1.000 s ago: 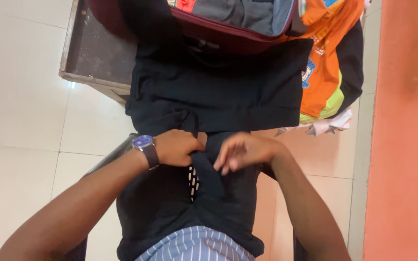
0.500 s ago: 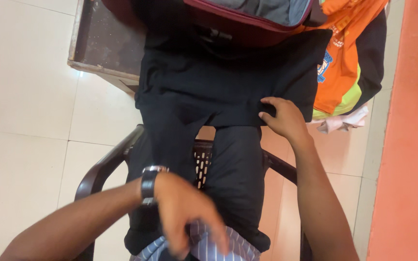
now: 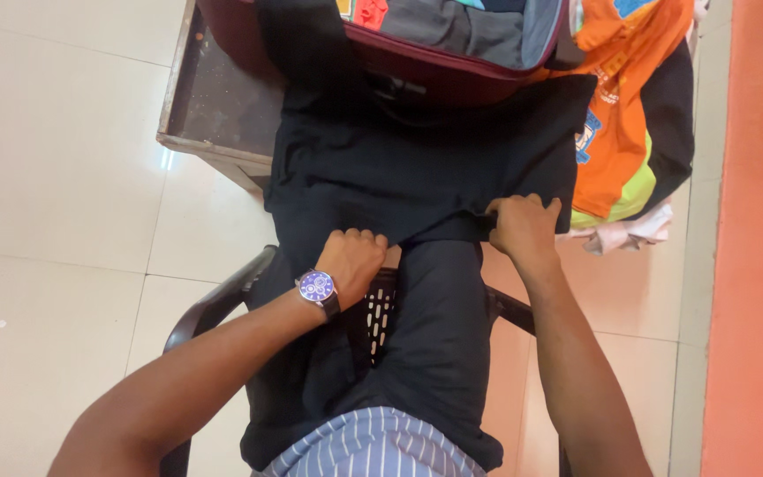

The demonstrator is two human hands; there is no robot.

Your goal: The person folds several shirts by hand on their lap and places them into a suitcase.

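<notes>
Left hand: your left hand [image 3: 355, 259] is fisted on the black trousers [image 3: 417, 177].
Right hand: your right hand [image 3: 523, 225] pinches their folded edge.
Beyond: maroon bag [image 3: 452, 53], orange shirt [image 3: 620, 97].

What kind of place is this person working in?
Most likely a room in a home. There is a pale tiled floor, a dark plastic chair draped with a black garment that both hands grip, and an open maroon suitcase of clothes on a low wooden table.

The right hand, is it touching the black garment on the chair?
Touching. The head view shows the right hand closed on the folded edge of the black garment, fingers curled over the cloth.
</notes>
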